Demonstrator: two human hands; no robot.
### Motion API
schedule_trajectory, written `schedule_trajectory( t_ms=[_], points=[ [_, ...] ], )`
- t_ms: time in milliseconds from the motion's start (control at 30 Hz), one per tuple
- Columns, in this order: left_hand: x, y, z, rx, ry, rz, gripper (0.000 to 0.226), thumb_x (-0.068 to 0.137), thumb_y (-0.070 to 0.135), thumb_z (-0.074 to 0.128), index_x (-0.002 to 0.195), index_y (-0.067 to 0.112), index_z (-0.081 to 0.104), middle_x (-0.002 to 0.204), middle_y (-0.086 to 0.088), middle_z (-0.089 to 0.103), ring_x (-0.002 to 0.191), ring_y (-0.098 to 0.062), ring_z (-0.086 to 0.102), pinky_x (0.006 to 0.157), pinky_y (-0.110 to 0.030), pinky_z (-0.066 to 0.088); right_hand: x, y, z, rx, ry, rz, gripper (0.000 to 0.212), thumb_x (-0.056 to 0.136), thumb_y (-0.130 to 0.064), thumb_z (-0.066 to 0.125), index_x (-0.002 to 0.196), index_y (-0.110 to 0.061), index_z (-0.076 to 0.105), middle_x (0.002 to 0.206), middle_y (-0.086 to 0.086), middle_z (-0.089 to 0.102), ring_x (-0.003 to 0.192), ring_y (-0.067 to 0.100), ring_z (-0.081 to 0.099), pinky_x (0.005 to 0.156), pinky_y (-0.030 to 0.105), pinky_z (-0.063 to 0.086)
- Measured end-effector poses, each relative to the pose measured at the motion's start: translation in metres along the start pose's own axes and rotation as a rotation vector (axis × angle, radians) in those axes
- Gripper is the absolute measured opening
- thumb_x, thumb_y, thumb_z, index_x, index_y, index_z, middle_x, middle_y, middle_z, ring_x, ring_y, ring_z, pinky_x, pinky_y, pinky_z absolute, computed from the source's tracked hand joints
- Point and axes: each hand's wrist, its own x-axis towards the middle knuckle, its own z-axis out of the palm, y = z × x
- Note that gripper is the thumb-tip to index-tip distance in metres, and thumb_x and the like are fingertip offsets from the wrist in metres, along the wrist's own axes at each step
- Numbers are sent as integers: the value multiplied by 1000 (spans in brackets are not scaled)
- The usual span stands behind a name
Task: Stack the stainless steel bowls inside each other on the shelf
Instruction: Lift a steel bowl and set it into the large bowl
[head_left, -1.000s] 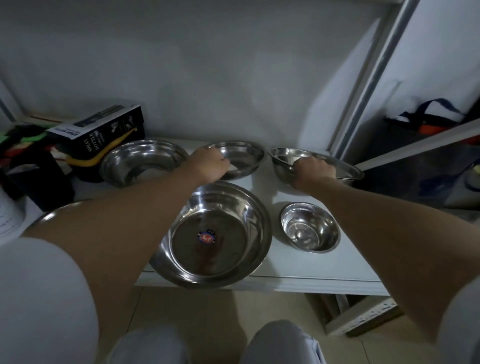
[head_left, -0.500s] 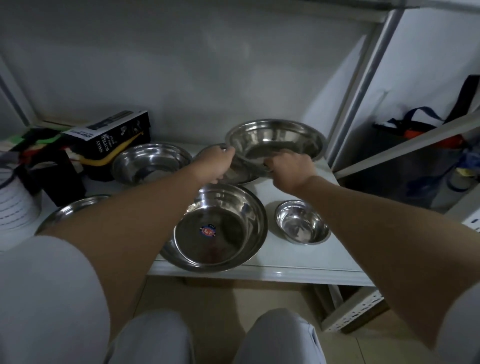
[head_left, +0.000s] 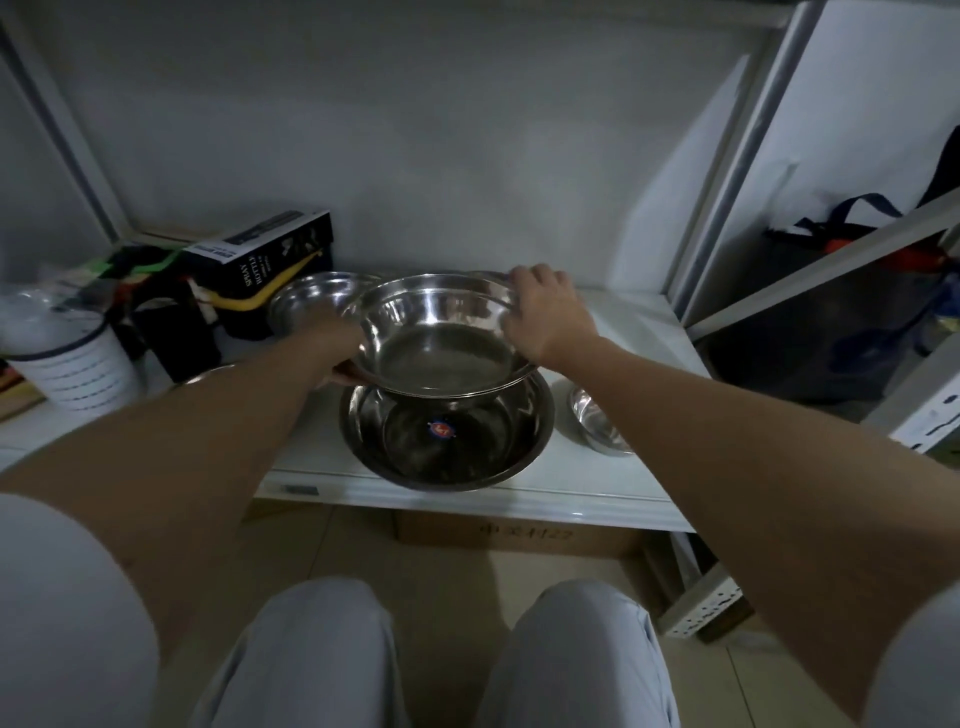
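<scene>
Steel held bowl (head_left: 441, 332) carried rim-up between both hands, directly above and behind the large bowl (head_left: 447, 431) on the shelf (head_left: 597, 499).
Left hand (head_left: 337, 343) grips the left rim, fingers mostly hidden; right hand (head_left: 545, 312) closed over the right rim. Opening tips slightly toward the camera; round, no long axis. Judged next: lower straight down to nest. Small bowl (head_left: 597, 423) waits right.

Between the left hand (head_left: 340, 340) and right hand (head_left: 545, 317), a held bowl (head_left: 441, 338) hangs above the big bowl (head_left: 447, 431) on the shelf (head_left: 613, 488). Left of the left fingers sits another bowl (head_left: 306, 301), with a box (head_left: 265, 270) beyond. A small bowl (head_left: 597, 421) lies nearer than the right fingers, to their right.
</scene>
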Motion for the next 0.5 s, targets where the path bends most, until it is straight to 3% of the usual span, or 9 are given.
schedule_trajectory(
  t_ms=[67,167,233,300,367,433,500],
  points=[
    [-5,-1,-1,40,-10,-16,7,92,-4,51,92,2,55,73,-14,59,59,-25,59,30,-26,51,-1,7,10,67,-53,171,58,91,-30,51,141,-8,34,143,19,38,132,39,36,106,47,35],
    [-3,-9,0,108,-38,-17,17,93,-2,49,77,3,52,72,-16,58,57,-29,58,32,-28,51,-2,9,20,240,-125,342,55,92,-28,52,139,-2,38,136,21,47,122,40,51,98,41,43],
    [1,-17,-2,164,-54,-31,17,93,0,48,78,3,54,74,-17,60,59,-29,59,43,-31,53,-4,9,23,212,-160,353,38,92,-20,51,125,-1,55,113,17,60,100,35,60,82,36,48],
    [8,-26,-5,235,-44,-24,11,91,2,50,90,-2,60,78,-20,63,62,-31,61,52,-31,52,-9,7,25,172,-200,347,27,92,-13,50,114,-2,62,97,12,60,86,29,59,75,34,47],
    [15,-31,-7,392,23,37,18,88,9,56,95,-4,66,79,-19,65,67,-32,65,56,-33,54,-11,6,32,148,-222,337,28,91,-12,52,116,-3,61,103,14,61,95,32,61,83,37,51],
    [15,-33,-7,551,65,112,19,89,14,58,83,-3,66,82,-18,67,71,-30,66,61,-34,55,-12,5,38,135,-219,331,30,92,-14,52,119,-3,59,111,15,62,103,33,62,90,41,52],
    [16,-35,-4,634,105,195,24,90,13,58,68,4,57,75,-10,61,60,-18,54,51,-26,42,-9,8,44,122,-211,323,30,90,-12,52,117,-3,61,111,14,64,101,32,63,88,40,53]
  ],
)
